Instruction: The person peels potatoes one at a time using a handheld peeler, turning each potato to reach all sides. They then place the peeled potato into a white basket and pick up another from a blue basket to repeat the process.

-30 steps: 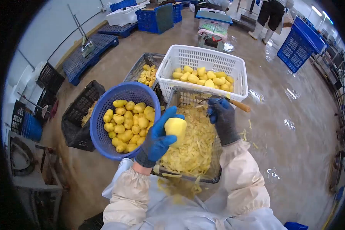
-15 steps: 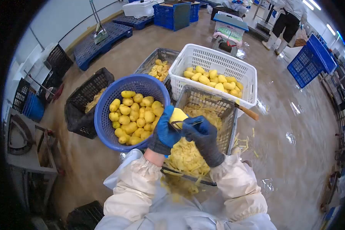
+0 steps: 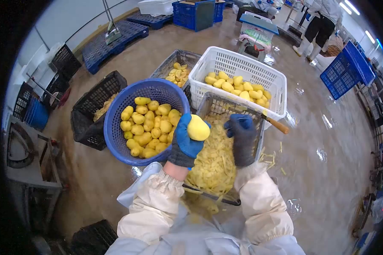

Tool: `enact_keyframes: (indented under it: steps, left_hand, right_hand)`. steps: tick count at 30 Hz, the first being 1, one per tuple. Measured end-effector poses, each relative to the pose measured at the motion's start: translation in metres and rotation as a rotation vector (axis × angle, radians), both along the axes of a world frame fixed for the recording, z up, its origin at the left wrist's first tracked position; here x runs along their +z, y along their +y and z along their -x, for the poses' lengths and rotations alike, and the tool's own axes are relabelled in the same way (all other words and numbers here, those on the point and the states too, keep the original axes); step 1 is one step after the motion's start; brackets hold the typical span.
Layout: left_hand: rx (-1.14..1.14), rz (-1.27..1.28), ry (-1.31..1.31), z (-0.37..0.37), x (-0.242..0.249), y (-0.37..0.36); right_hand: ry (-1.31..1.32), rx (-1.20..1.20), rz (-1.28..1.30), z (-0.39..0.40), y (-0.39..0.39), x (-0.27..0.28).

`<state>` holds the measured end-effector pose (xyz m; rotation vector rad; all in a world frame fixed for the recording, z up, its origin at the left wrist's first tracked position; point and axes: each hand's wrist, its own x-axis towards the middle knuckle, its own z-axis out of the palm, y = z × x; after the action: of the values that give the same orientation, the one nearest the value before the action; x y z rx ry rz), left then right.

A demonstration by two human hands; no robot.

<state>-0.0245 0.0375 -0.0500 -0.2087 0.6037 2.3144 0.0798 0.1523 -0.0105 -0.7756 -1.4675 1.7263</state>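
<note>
My left hand (image 3: 185,142), in a blue and dark glove, is closed around a peeled potato (image 3: 198,128), whose smooth pale-yellow side faces up. To its right, my right hand (image 3: 242,138) is curled shut above the dark crate (image 3: 256,127) of potato peelings (image 3: 212,170). The peeler seen in its fingers a moment ago is hidden by the glove now. Left of my hands stands a round blue basket (image 3: 115,146) full of yellow potatoes (image 3: 151,125).
Beyond the peelings crate is a white crate (image 3: 242,63) of peeled potatoes (image 3: 238,88). A wooden-handled tool (image 3: 278,125) rests at its near corner. Another dark crate (image 3: 83,117) stands left of the basket. A person (image 3: 319,29) stands far back right on the wet floor.
My right hand has moved right, away from the potato, and turned upward. The left hand still holds the potato, which is now tilted upright and more exposed.
</note>
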Motion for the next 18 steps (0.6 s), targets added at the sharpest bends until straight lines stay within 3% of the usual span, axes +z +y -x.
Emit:
enact_keyframes:
  steps: [4,5,6,9,12,14,15,16,18]
  left_hand:
    - [0.069,0.018,0.078,0.002,0.001,-0.001]
    - [0.07,0.018,0.076,0.005,-0.005,0.0]
    - [0.0,-0.037,0.026,0.007,-0.009,0.002]
    - [-0.066,-0.056,-0.098,0.008,-0.007,0.0]
    - [-0.081,-0.058,-0.201,0.014,0.0,-0.003]
    - [-0.113,-0.084,-0.311,0.012,0.003,-0.003]
    - [-0.141,0.175,0.514,0.007,-0.005,-0.005]
    - [-0.151,0.18,0.512,0.008,-0.011,-0.005]
    - [-0.189,0.006,0.002,0.012,-0.017,-0.002]
  right_hand:
    - [0.261,0.059,-0.026,0.001,-0.017,0.003]
    - [0.173,0.157,-0.116,0.002,-0.03,-0.01]
    - [0.155,0.273,-0.002,0.001,-0.045,-0.001]
    - [0.052,-0.02,-0.009,0.006,0.003,-0.011]
    - [0.183,0.059,0.011,-0.009,0.008,0.017]
    - [0.196,0.223,-0.084,-0.001,-0.024,-0.004]
    - [0.205,0.288,-0.307,-0.003,-0.045,0.001]
    - [0.088,0.401,-0.399,-0.009,-0.052,0.008]
    - [0.028,0.314,-0.421,-0.002,-0.032,-0.007]
